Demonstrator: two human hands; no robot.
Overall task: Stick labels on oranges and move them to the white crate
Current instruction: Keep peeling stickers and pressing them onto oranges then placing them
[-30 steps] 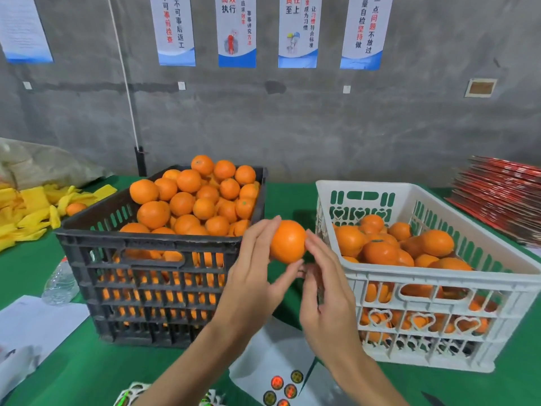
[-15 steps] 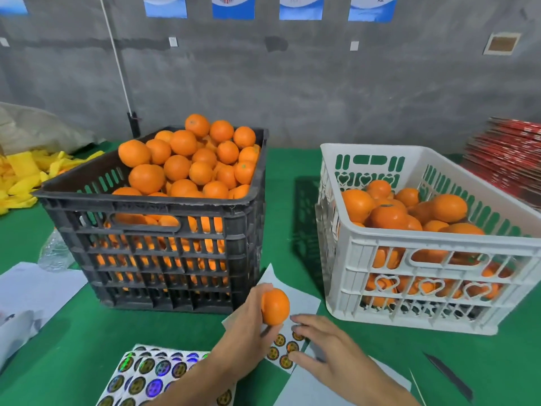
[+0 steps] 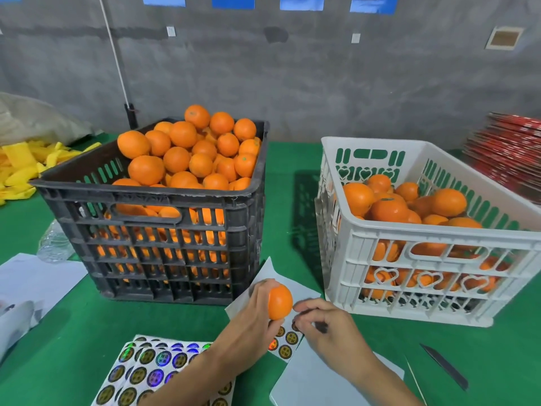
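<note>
Green table (image 3: pixel 292 159): our left hand (image 3: pixel 248 320) grips an orange (image 3: pixel 280 300) over the sticker sheet (image 3: pixel 285 345), near the white crate (image 3: pixel 380 230). Right hand (image 3: pixel 328 332) pinches, label unseen. Risk: the label folds or misses the curved peel.

Orange fruit (image 3: pixel 280 301), black crate (image 3: pixel 164 244), white crate (image 3: pixel 409 259) with heart cut-outs, green tablecloth (image 3: pixel 73 323), holographic round labels (image 3: pixel 149 367)

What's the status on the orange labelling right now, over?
Left hand holds one orange. Right hand pinching at the sticker sheet; label not yet on. Path to white crate open.
</note>
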